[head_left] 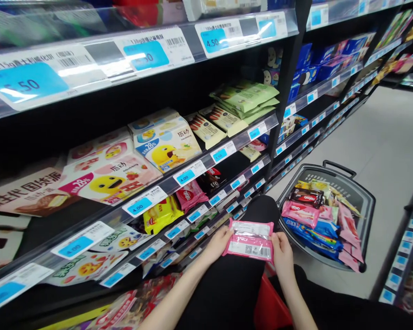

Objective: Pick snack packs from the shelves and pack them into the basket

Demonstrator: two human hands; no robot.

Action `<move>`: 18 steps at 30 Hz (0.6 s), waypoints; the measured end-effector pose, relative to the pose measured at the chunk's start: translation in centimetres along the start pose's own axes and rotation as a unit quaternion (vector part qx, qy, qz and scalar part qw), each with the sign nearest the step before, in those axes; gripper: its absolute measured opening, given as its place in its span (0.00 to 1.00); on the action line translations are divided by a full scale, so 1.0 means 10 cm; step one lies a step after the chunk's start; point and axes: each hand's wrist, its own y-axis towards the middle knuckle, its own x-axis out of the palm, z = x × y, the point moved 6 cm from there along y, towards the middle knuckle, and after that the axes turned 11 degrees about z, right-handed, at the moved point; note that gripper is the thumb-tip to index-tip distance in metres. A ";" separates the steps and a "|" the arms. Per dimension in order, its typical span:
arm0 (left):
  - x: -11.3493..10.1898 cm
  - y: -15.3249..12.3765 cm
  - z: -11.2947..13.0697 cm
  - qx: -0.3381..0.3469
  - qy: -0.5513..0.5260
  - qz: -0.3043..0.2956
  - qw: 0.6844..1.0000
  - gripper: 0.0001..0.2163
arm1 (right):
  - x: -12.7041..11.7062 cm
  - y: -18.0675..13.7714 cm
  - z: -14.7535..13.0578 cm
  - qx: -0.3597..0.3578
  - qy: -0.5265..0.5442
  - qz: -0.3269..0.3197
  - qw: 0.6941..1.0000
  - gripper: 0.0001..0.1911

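Observation:
A pink snack packet [250, 239] with white label panels lies across my lap, above my black trousers. My left hand [217, 244] grips its left end, fingers curled round the edge. My right hand [282, 251] pinches its right end. Both hands hold the packet level, back side up. Just beyond it on the floor stands a dark shopping basket [365, 201] filled with several wrapped snacks, pink and blue ones among them.
Store shelves [179, 178] with blue price tags run along my left, stocked with boxed snacks [165, 142] and green packets [244, 96]. A grey aisle floor [388, 137] stretches ahead. Another shelf edge [402, 256] stands at the right. Something red [271, 307] sits under my legs.

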 end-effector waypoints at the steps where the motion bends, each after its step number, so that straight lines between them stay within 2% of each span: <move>1: 0.04 0.00 -0.02 -0.016 -0.030 -0.033 0.999 0.22 | 0.00 0.00 0.01 0.007 0.025 -0.004 1.000 0.21; 3: 0.09 -0.01 -0.04 -0.040 -0.092 -0.059 0.993 0.23 | 0.01 0.01 0.06 0.037 0.077 -0.042 0.995 0.21; 6: 0.10 -0.03 -0.06 -0.053 -0.153 -0.035 0.986 0.21 | 0.07 0.00 0.07 0.072 0.120 -0.147 0.979 0.19; 8: 0.11 -0.04 -0.05 -0.057 -0.174 -0.032 0.982 0.20 | 0.09 0.00 0.05 0.077 0.129 -0.186 0.971 0.17; 10: 0.12 -0.04 -0.02 -0.064 -0.191 -0.042 0.979 0.20 | 0.12 0.01 0.05 0.099 0.148 -0.195 0.965 0.16; 15: 0.11 0.00 0.06 -0.061 -0.234 -0.048 0.969 0.21 | 0.21 0.00 0.13 0.195 0.217 -0.166 0.942 0.17; 18: 0.10 0.03 0.04 -0.048 -0.228 -0.039 0.972 0.21 | 0.21 0.02 0.17 0.199 0.213 -0.165 0.942 0.18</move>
